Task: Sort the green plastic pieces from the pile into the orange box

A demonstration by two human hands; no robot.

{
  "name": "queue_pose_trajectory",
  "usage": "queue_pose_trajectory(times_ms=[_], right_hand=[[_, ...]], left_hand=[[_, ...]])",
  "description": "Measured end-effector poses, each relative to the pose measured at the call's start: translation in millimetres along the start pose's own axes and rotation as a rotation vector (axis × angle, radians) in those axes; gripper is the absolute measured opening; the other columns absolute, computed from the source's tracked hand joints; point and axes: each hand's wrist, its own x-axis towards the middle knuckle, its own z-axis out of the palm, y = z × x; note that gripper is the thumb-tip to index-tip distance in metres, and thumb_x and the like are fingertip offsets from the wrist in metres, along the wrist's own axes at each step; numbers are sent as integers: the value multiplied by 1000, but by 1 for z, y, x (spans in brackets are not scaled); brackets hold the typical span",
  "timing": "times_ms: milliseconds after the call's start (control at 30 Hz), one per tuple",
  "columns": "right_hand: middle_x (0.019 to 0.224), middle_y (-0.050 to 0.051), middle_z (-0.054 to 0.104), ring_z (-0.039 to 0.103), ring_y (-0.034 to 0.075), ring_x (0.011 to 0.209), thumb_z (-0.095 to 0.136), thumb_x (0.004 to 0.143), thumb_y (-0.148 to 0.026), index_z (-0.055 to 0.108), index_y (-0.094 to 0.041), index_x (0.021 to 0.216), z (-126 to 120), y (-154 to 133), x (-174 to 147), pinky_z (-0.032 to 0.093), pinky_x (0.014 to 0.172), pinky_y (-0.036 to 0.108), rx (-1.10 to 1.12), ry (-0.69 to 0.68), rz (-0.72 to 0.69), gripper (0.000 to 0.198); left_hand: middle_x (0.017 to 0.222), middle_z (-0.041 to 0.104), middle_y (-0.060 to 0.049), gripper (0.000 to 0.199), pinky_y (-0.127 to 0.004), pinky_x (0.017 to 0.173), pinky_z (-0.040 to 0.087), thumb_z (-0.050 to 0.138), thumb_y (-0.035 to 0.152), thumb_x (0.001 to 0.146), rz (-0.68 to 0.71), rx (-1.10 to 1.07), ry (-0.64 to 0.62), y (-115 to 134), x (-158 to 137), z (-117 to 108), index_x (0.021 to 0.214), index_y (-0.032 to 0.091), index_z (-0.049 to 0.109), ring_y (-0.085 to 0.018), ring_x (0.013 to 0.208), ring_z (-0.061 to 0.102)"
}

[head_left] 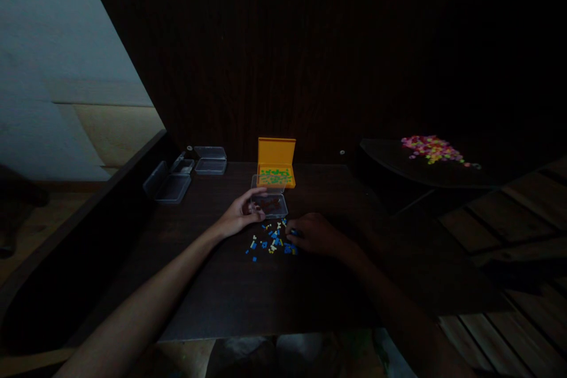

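My left hand [243,211] grips the left side of a clear plastic box [276,207], its lid [268,182] raised at the back. Some small dark reddish pieces [268,203] seem to lie inside, though the dim light blurs them. In front of the box, small blue, yellow and pale toy bricks [274,242] are scattered on the dark tabletop [230,295]. At the right edge of these bricks, my right hand [313,233] rests low with its fingers curled together. Blue shows between thumb and fingers, but what they pinch is too dark to make out.
Behind the clear box stands an open orange case [276,150] with green pieces [275,175]. Open clear boxes [172,188] [211,165] sit at the back left. A pink, red and yellow heap [432,149] lies on a dark curved shelf [381,150] at right. A tall dark panel [283,59] closes the back.
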Motion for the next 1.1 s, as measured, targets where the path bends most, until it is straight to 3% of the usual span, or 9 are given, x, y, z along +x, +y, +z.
queue_pose_trajectory(times_ms=[300, 700, 1100], right_hand=[[75, 0, 71, 62, 13, 64, 62, 83, -29, 70, -21, 95, -3, -1, -2, 34, 61, 22, 56, -8, -9, 16], [98, 3, 75, 67, 18, 86, 55, 87, -26, 70, -23, 104, -2, 0, -2, 41, 79, 27, 1, 31, 9, 23], [85, 2, 71, 62, 16, 79, 57, 87, -28, 68, -22, 97, 0, -5, 3, 36, 73, 25, -29, -21, 120, 16]], left_hand=[[129, 55, -10, 66, -31, 81, 49, 76, 22, 71, 6, 8, 0, 1, 0, 0, 131, 22, 49, -10, 80, 56], [132, 54, -12, 67, -33, 82, 51, 75, 21, 70, -1, 18, 8, -1, 1, 0, 131, 20, 49, -10, 79, 57], [130, 54, -10, 65, -32, 82, 48, 75, 24, 70, 18, 9, -14, 2, 1, 0, 130, 21, 50, -13, 84, 58]])
